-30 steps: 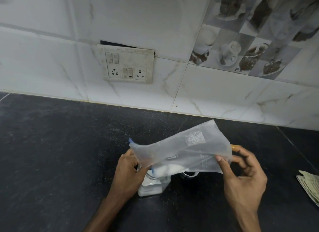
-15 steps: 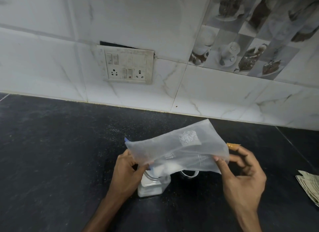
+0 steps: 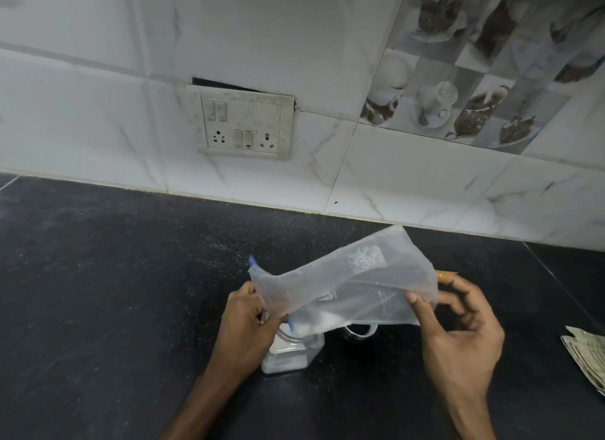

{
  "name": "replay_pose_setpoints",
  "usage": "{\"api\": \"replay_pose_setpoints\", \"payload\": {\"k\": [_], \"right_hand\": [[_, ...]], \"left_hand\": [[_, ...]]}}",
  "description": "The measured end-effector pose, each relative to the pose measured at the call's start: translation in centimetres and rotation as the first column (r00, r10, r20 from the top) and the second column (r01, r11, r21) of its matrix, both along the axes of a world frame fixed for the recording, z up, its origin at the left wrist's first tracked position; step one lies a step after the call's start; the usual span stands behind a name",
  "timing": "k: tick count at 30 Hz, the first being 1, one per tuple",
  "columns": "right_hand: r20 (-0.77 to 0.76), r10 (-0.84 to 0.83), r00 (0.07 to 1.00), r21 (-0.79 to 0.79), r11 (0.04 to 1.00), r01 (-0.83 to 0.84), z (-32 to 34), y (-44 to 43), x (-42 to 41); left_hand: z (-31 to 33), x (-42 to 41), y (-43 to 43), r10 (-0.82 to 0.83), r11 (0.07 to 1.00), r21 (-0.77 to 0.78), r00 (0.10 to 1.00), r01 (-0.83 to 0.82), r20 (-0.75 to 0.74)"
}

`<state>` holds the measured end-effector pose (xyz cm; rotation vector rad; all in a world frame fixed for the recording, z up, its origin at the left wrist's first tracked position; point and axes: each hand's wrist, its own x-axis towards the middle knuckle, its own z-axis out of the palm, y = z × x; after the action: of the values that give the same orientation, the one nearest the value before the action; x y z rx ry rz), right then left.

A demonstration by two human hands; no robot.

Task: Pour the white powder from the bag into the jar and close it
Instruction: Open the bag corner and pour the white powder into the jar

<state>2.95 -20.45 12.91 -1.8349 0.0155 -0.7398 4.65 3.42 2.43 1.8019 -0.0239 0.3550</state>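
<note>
Little has moved: the bag [image 3: 343,285] sits a touch further right. Left hand [image 3: 245,325] pinches its mouth over the open jar [image 3: 291,351] on the counter [image 3: 98,292]; right hand [image 3: 458,328] pinches the raised tail. Pouring looks under way, with powder [image 3: 314,321] bunched at the mouth. Next, the tail likely needs lifting higher.

A dark speckled desk [image 3: 98,308] spreads out to the left of the left hand [image 3: 244,328]. Beyond that hand, on white marbled wall tiles [image 3: 425,177], sits a grimy switch-and-socket plate [image 3: 244,125]. Up past the right hand [image 3: 458,338] is a tile printed with cups [image 3: 474,79]. To that hand's right, at the frame edge, lies a folded wad of paper [image 3: 586,354].
</note>
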Motion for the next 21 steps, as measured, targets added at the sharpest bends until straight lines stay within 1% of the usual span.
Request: {"api": "replay_pose_setpoints", "payload": {"k": [7, 11, 17, 21], "right_hand": [[0.009, 0.012, 1.000, 0.003, 1.000, -0.012, -0.21, -0.02, -0.14], [0.013, 0.007, 1.000, -0.004, 1.000, -0.007, -0.39, -0.18, -0.07], [0.011, 0.009, 1.000, 0.002, 1.000, -0.009, -0.47, -0.24, -0.12], [0.021, 0.010, 1.000, -0.008, 1.000, -0.010, -0.48, -0.27, -0.17]], "left_hand": [[0.30, -0.06, -0.01, 0.025, 0.999, 0.036, 1.000, -0.025, 0.007], [0.38, -0.17, 0.00, 0.012, 1.000, 0.007, 1.000, -0.012, 0.023], [0.81, -0.34, -0.04, 0.007, 1.000, 0.025, 0.999, -0.008, 0.038], [0.41, -0.25, -0.03, 0.027, 0.999, 0.021, 0.999, -0.028, 0.022]]}}
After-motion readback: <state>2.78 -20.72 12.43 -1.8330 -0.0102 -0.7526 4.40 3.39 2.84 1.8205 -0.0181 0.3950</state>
